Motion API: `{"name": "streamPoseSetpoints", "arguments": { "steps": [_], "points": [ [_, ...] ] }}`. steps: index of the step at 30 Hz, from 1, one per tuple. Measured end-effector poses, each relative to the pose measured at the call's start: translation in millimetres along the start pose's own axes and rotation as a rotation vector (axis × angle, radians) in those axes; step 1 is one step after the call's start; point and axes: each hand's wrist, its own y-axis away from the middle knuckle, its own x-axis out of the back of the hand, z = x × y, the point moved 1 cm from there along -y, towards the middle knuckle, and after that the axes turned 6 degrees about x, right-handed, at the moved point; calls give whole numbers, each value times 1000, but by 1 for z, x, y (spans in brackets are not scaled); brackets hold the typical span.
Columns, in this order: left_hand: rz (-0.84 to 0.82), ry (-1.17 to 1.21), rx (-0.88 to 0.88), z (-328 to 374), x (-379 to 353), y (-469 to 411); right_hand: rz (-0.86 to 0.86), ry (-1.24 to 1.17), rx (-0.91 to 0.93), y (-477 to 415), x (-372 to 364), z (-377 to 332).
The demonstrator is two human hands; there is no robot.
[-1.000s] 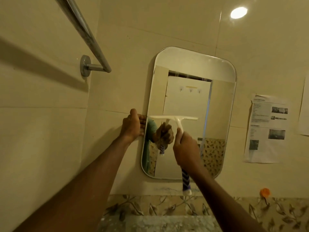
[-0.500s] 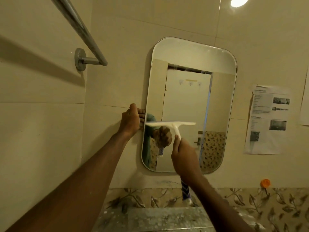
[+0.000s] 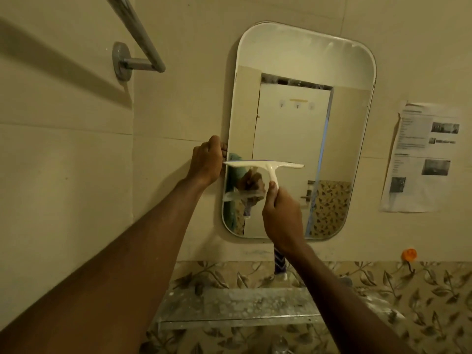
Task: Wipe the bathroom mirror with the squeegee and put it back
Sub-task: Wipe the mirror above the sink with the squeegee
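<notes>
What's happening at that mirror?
A person is wiping the wall mirror with a white squeegee. The right hand grips its handle, with the blade level across the lower left part of the glass. The left hand holds the mirror's left edge. A glass shelf sits below, and a printed sheet hangs on the wall to the right.

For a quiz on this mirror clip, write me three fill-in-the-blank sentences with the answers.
1. The right hand holds the squeegee by its ____.
2. The left hand grips the mirror's ____ edge.
3. A printed sheet hangs on the wall to the ____ of the mirror.

Missing words: handle; left; right
</notes>
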Motion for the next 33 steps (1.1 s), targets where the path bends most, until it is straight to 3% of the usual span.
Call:
{"name": "streamPoseSetpoints", "arguments": {
  "steps": [5, 9, 15, 19, 25, 33],
  "points": [
    [4, 33, 9, -3, -3, -2, -170, 64, -54, 75, -18, 31],
    [20, 46, 17, -2, -4, 0, -198, 153, -80, 115, -18, 45],
    [22, 8, 20, -2, -3, -1, -120, 24, -73, 72, -7, 30],
    [41, -3, 15, -4, -4, -3, -49, 107, -15, 24, 3, 25],
    [35, 0, 20, -5, -4, -4, -216, 158, -49, 96, -11, 57],
    [65, -51, -27, -6, -5, -6, -283, 250, -108, 136, -7, 79]
  ]
}}
